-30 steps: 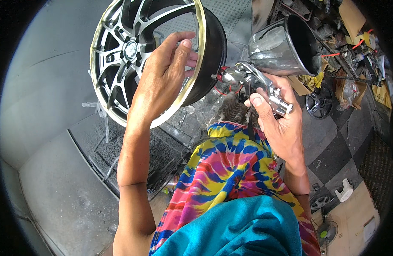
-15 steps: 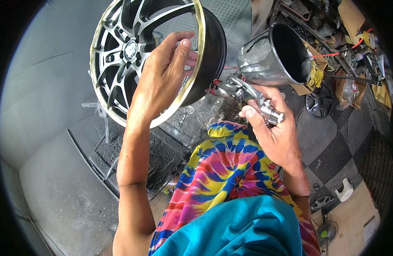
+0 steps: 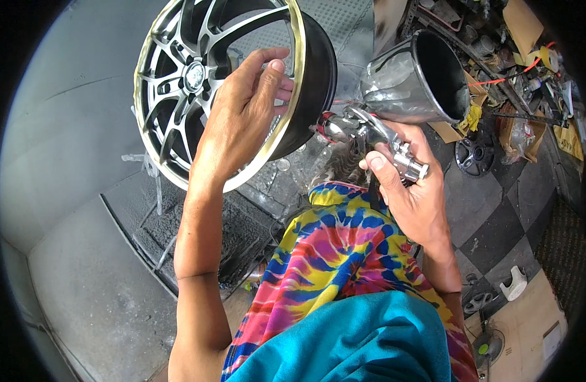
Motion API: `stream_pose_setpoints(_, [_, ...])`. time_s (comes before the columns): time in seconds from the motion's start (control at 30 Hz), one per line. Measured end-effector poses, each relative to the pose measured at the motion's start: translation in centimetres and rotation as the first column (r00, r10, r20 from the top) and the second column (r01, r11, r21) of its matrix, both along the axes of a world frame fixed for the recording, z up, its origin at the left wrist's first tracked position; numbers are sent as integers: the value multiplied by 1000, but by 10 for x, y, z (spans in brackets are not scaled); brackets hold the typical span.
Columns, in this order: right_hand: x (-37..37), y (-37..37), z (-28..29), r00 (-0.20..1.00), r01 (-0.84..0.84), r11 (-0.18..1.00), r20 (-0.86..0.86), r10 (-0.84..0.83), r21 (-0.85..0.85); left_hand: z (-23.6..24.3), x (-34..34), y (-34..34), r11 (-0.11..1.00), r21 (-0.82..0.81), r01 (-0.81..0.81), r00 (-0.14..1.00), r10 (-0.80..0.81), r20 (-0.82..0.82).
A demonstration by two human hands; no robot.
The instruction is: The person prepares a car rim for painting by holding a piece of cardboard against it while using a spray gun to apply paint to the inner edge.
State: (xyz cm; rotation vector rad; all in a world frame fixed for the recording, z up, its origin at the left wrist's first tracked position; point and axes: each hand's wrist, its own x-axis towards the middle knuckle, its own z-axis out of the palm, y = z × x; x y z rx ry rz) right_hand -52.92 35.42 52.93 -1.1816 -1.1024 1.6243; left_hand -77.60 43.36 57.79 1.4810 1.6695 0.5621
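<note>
An alloy wheel (image 3: 181, 127) with silver spokes, a black barrel and pale yellow tape round its lip stands at the top left. My left hand (image 3: 242, 114) lies against it, fingers curled at the taped edge near a spoke opening. Right of the wheel, my right hand (image 3: 414, 184) grips a chrome spray gun (image 3: 379, 137), thumb on its body. Its red-ringed front end points toward the wheel. The gun's large dark metallic cup (image 3: 398, 86) is tilted, its dark mouth facing right; its contents cannot be made out.
A grey wall (image 3: 64, 140) curves along the left. Below the wheel lies a dark crusted rack (image 3: 178, 229). Cluttered cardboard, parts and a red hose (image 3: 497, 81) fill the upper right. A wheel cover (image 3: 474, 156) lies on the checkered floor (image 3: 481, 239), and a fan (image 3: 487, 347) stands lower right.
My right hand and the spray gun with its cup shifted left and down, then slightly back up and right. My left hand and the wheel stayed still.
</note>
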Motion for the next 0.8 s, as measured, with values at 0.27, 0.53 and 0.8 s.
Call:
stream_pose_setpoints(0.27, [4,10,-6,997,29,999,73,-31,34,2,3,7,998,46,40,998,-38,-44])
stream_pose_setpoints(0.53, [6,13,-11,993,113,988,17,-115,103,12,4,-8,944,313,103,946,4,-323])
stream_pose_setpoints(0.8, [7,27,-6,992,96,992,70,-101,77,-5,-11,-11,996,-86,36,996,-43,-73])
